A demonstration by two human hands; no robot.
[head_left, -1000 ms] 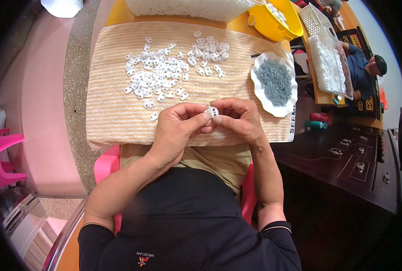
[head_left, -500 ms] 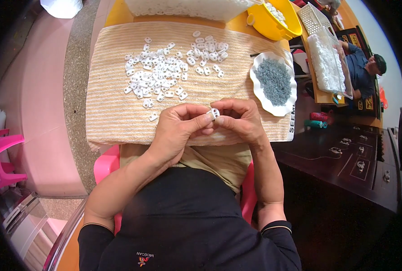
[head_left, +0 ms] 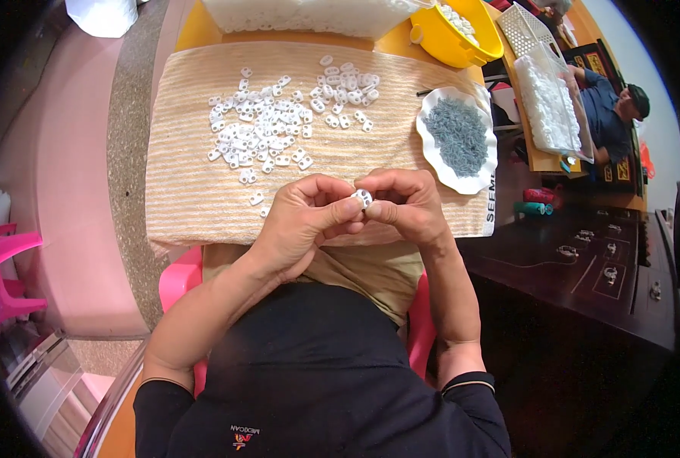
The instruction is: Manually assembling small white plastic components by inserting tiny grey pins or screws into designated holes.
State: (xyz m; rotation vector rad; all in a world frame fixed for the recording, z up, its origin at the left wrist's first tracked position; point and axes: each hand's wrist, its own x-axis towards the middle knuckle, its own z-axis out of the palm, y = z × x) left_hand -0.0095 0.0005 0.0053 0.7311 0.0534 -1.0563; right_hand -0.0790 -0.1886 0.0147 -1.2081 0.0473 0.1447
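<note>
- Left hand (head_left: 302, 221) and right hand (head_left: 401, 206) meet, both grips pinched on one small white two-holed plastic toggle (head_left: 362, 199).
- Toggle sits between the fingertips, long axis roughly across.
- Loose white toggles (head_left: 271, 130) lie beyond the grip on the striped cloth (head_left: 195, 191); the white dish of grey springs (head_left: 457, 137) is nearer the right hand.

Bright, even daylight, source unclear; soft faint shadows under hands (head_left: 355, 210) on striped cloth (head_left: 195, 183); no harsh glare; centre sharp; strong fisheye bend at edges, black vignette in corners; dark cabinet (head_left: 584, 267) at right underexposed; far rim slightly soft.
</note>
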